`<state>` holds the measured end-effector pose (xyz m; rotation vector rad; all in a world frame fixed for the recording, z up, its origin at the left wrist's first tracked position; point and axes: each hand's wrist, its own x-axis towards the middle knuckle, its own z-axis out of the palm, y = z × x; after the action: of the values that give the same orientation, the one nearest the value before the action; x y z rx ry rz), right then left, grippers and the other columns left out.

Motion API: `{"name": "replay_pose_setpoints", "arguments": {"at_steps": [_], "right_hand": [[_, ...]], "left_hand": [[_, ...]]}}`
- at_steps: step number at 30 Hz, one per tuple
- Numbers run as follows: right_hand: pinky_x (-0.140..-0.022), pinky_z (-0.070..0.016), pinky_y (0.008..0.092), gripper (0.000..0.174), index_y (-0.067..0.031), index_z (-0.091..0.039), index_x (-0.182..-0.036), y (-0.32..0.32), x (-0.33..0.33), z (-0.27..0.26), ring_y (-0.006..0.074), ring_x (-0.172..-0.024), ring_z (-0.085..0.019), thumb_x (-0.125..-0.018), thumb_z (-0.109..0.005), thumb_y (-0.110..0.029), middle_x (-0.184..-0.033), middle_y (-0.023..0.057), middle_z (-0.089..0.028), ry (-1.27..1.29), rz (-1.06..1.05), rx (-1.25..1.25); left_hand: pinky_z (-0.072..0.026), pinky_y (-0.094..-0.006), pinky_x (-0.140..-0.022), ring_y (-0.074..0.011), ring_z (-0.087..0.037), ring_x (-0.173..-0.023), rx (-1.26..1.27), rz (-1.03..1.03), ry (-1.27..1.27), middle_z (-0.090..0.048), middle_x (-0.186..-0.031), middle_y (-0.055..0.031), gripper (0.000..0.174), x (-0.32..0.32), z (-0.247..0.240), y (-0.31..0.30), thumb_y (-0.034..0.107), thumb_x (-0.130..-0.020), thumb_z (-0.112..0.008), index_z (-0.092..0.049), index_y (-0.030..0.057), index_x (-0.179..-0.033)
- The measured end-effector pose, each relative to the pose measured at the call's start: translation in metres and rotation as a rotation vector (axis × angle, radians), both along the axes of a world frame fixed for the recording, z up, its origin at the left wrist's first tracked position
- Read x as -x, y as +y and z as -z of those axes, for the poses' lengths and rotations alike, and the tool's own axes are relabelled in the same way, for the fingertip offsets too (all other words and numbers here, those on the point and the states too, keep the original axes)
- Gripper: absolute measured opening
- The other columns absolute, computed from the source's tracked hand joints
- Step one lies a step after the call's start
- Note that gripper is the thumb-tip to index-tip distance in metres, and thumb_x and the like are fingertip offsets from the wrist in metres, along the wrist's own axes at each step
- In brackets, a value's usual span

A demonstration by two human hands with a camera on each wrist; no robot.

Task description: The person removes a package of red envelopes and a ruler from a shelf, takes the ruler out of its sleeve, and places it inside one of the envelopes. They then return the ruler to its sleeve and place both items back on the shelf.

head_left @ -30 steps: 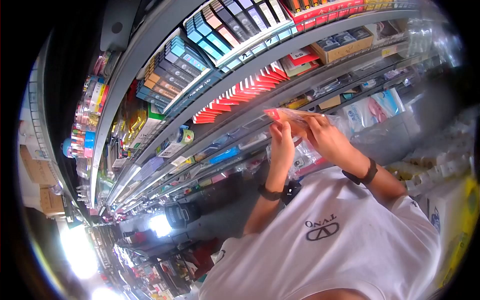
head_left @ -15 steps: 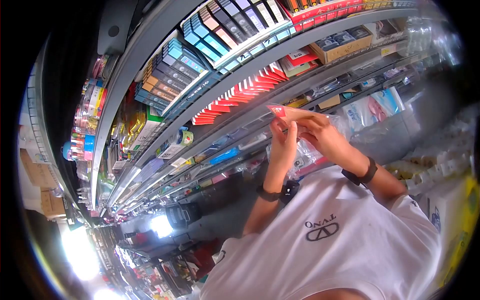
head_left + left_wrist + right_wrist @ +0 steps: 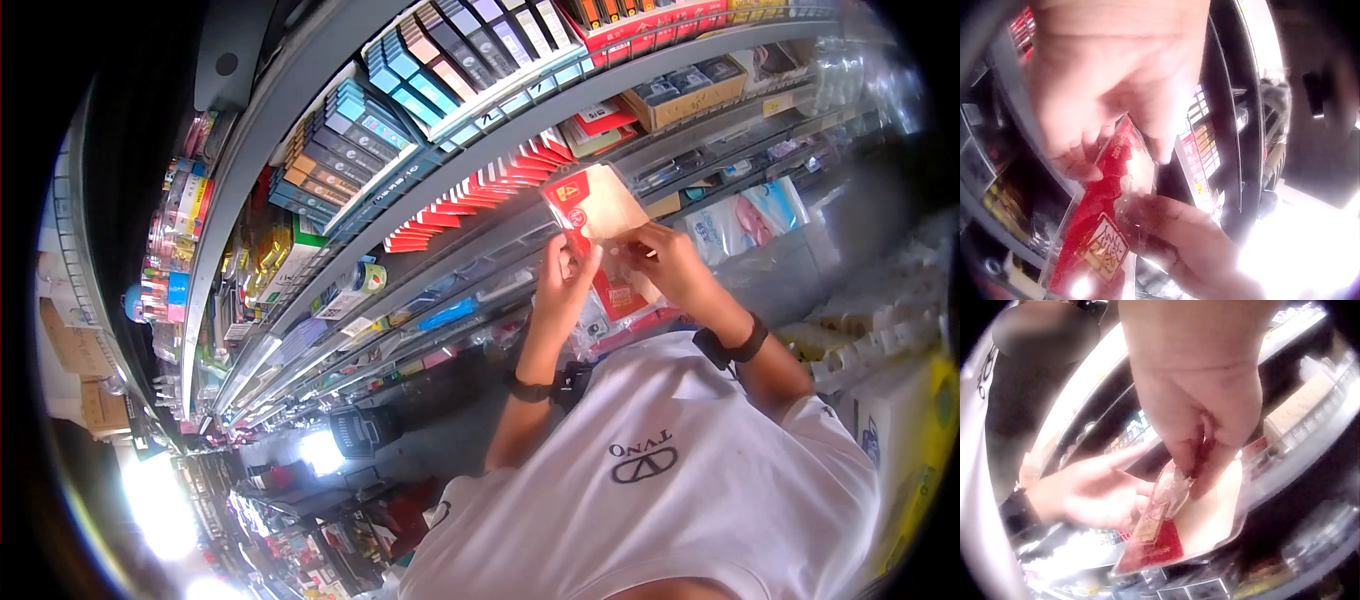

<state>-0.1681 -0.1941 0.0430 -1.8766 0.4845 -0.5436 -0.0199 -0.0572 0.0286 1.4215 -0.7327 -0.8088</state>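
Note:
A red-and-cream paper packet [image 3: 612, 205] in clear plastic is held up between both hands, its printed face in the head view. My left hand [image 3: 565, 280] grips its lower left edge between thumb and fingers. In the left wrist view, the packet's red part [image 3: 1097, 219] carries a gold-and-white diamond label, and its tip runs up into my left hand [image 3: 1122, 81]. With thumb and fingertips, my right hand [image 3: 675, 265] pinches crumpled clear plastic [image 3: 1177, 487] on the packet's cream side. Below the hands, a red printed panel [image 3: 620, 292] shows in the head view.
Curved grey shelves stand close beyond the hands. They bear boxed goods [image 3: 350, 140], a row of red packets [image 3: 480, 190] and a carton of dark packs [image 3: 690, 80]. A bagged pink-and-blue item [image 3: 755, 220] lies right of the hands. A dark basket [image 3: 362, 430] stands in the aisle.
The packet has turned from nearly edge-on to face-up and risen, showing its red print and cream surface. My right hand has shifted slightly right and curled its fingers more.

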Motion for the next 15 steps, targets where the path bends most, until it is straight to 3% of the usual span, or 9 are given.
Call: {"name": "replay_pose_setpoints", "arguments": {"at_steps": [2, 5, 8, 11, 14, 15], "right_hand": [[-0.081, -0.0556, 0.0288, 0.027, 0.001, -0.062, -0.117, -0.006, 0.001, 0.005, 0.0131, -0.095, -0.067, -0.091, -0.068, 0.003, -0.1, 0.0092, -0.069, -0.032, -0.012, -0.309], [-0.082, -0.0552, 0.0277, 0.029, 0.0007, -0.06, -0.119, -0.008, 0.001, 0.025, 0.0141, -0.093, -0.068, -0.091, -0.067, 0.006, -0.104, 0.0107, -0.069, -0.163, 0.024, -0.389], [-0.082, -0.0553, 0.0269, 0.026, 0.0021, -0.06, -0.116, 0.0, 0.004, 0.013, 0.0138, -0.095, -0.067, -0.091, -0.065, 0.008, -0.105, 0.0101, -0.069, -0.193, 0.008, -0.331], [-0.081, -0.0557, 0.0261, 0.028, 0.0034, -0.059, -0.119, 0.003, 0.016, -0.006, 0.0141, -0.097, -0.067, -0.092, -0.065, 0.008, -0.107, 0.0093, -0.069, -0.143, 0.035, -0.071], [-0.077, -0.0553, 0.0271, 0.025, 0.0035, -0.063, -0.119, -0.009, 0.017, -0.005, 0.0121, -0.094, -0.066, -0.096, -0.064, -0.006, -0.106, 0.0067, -0.072, -0.274, 0.294, 0.213], [-0.077, -0.0552, 0.0267, 0.026, 0.0029, -0.063, -0.121, -0.011, 0.016, -0.005, 0.0115, -0.093, -0.066, -0.097, -0.064, -0.008, -0.106, 0.0061, -0.072, -0.264, 0.251, -0.008]], "left_hand": [[-0.0517, -0.0262, -0.086, -0.0117, -0.063, -0.101, 0.017, 0.051, 0.077, -0.064, -0.112, -0.0095, 0.048, 0.002, -0.01, 0.001, 0.013, -0.097, -0.066, -0.042, -0.0028, -0.135], [-0.0511, -0.0252, -0.087, -0.0099, -0.062, -0.101, 0.037, 0.095, 0.213, -0.065, -0.116, -0.0097, 0.055, 0.002, -0.009, 0.004, 0.003, -0.095, -0.067, -0.04, -0.0015, -0.142], [-0.0515, -0.0255, -0.086, -0.0098, -0.063, -0.101, 0.038, 0.11, 0.265, -0.066, -0.114, -0.0086, 0.053, -0.001, -0.005, 0.004, 0.003, -0.095, -0.066, -0.041, 0.0001, -0.142], [-0.0517, -0.0257, -0.086, -0.01, -0.063, -0.101, 0.005, 0.033, 0.265, -0.066, -0.112, -0.0075, 0.051, -0.007, -0.002, 0.007, 0.003, -0.095, -0.066, -0.042, 0.0015, -0.141], [-0.0521, -0.0254, -0.085, -0.0104, -0.064, -0.1, 0.033, -0.087, 0.232, -0.067, -0.111, -0.0066, 0.044, -0.009, -0.011, 0.007, 0.005, -0.095, -0.067, -0.046, 0.002, -0.135], [-0.0524, -0.0255, -0.085, -0.0104, -0.065, -0.099, 0.046, -0.076, 0.241, -0.067, -0.111, -0.0066, 0.044, -0.009, -0.013, 0.008, 0.005, -0.095, -0.067, -0.047, 0.002, -0.134]]}}
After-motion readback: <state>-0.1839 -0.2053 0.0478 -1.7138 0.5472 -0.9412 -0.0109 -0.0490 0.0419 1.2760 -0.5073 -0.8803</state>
